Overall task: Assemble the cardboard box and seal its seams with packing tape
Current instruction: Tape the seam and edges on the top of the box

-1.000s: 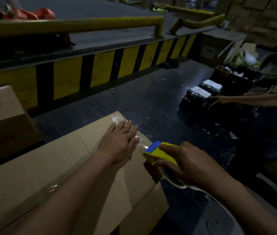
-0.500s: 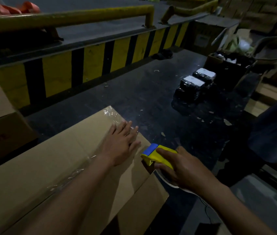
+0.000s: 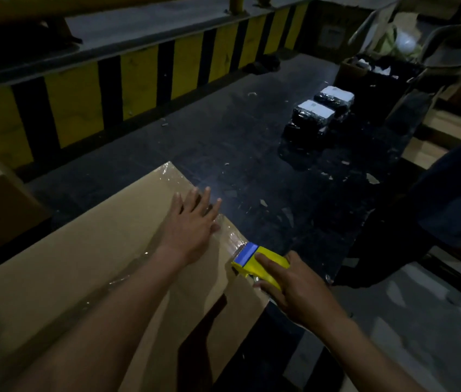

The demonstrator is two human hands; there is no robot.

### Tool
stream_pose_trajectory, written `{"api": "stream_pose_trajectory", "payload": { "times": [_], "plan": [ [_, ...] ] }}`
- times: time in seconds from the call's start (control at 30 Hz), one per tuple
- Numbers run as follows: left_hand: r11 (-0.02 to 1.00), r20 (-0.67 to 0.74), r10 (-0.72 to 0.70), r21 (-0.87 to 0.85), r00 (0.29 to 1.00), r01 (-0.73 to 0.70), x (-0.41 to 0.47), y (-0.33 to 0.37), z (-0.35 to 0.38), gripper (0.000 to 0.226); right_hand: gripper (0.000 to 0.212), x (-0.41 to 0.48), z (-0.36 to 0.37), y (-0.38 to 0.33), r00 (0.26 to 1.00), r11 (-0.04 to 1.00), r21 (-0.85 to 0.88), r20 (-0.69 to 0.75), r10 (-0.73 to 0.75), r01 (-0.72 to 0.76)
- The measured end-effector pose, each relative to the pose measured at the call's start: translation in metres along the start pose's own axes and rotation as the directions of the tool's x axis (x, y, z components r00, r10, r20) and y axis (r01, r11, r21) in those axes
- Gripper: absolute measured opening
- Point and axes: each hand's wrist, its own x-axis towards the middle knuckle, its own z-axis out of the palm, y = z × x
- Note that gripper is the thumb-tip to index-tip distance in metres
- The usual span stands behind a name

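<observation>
Box is sitting low and left in view on the dark floor, broad top face up. Clear tape is glinting along the seam toward the right edge.

Left grip: released, lying flat and palm down on the top face beside the seam, fingers spread, tips reaching the far edge.

Right grip: grasping the yellow dispenser, fingers curling over its body. The dispenser's blue nose is meeting the box's right edge where the tape ends, just beside the left grip, not touching it.

Handling, as judgement: the board is looking light and stiff across a panel but weak at the folds and free flaps. A flat palm near the seam is suiting it better than a pinch at an edge. The film is looking thin and sticky, so it is likely to wrinkle if slack. The dispenser is looking rigid; its body is the place to hold.

Roll itself is hiding under the right grip; cannot tell how much is left.
</observation>
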Motion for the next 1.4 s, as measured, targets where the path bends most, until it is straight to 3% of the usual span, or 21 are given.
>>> {"api": "stream_pose_trajectory", "payload": {
  "times": [0.13, 0.27, 0.47, 0.63, 0.77, 1.0, 1.13, 1.27, 1.33, 1.4],
  "plan": [
    [0.999, 0.001, 0.017, -0.039, 1.000, -0.017, -0.008, 0.020, 0.025, 0.077, 0.061, -0.003, 0.025, 0.009, 1.000, 1.000, -0.007, -0.002, -0.008, 0.008],
    [1.000, -0.076, -0.008, 0.024, 0.997, 0.010, -0.002, 0.015, 0.043, 0.071, 0.062, 0.003, 0.036, 0.019, 1.000, 0.999, 0.043, -0.017, 0.001, 0.000],
    [0.991, -0.085, -0.122, 0.054, 0.989, 0.126, 0.014, 0.011, 0.041, 0.069, 0.059, 0.031, 0.043, 0.019, 0.997, 0.994, 0.095, -0.068, -0.041, 0.048],
    [0.985, -0.105, -0.138, 0.085, 0.985, 0.147, 0.019, 0.005, 0.047, 0.086, 0.061, 0.039, 0.049, 0.028, 0.996, 0.986, 0.144, -0.043, -0.080, 0.085],
    [0.984, -0.105, -0.151, 0.083, 0.983, 0.160, 0.021, 0.004, 0.046, 0.086, 0.064, 0.038, 0.048, 0.032, 0.994, 0.981, 0.160, -0.045, -0.104, 0.110],
    [0.983, -0.109, -0.166, 0.057, 0.980, 0.173, 0.025, -0.005, 0.045, 0.087, 0.065, 0.019, 0.065, 0.054, 1.000, 0.992, 0.128, -0.008, -0.024, 0.025],
    [0.984, -0.117, -0.158, 0.062, 0.981, 0.166, 0.023, -0.003, 0.046, 0.087, 0.074, 0.046, 0.063, 0.038, 0.999, 0.995, 0.091, 0.036, -0.041, 0.038],
    [0.981, -0.097, -0.166, 0.083, 0.981, 0.174, 0.023, -0.002, 0.045, 0.087, 0.049, 0.085, 0.058, 0.035, 0.984, 0.995, 0.086, 0.172, -0.056, 0.042],
    [0.982, -0.092, -0.165, 0.077, 0.982, 0.172, 0.022, -0.001, 0.045, 0.087, 0.048, 0.098, 0.067, 0.043, 0.947, 0.987, 0.153, 0.310, -0.087, 0.040],
    [0.982, -0.104, -0.164, 0.078, 0.981, 0.172, 0.022, -0.002, 0.045, 0.087, 0.052, 0.101, 0.074, 0.047, 0.938, 0.962, 0.274, 0.333, -0.096, 0.001]
  ]
}}
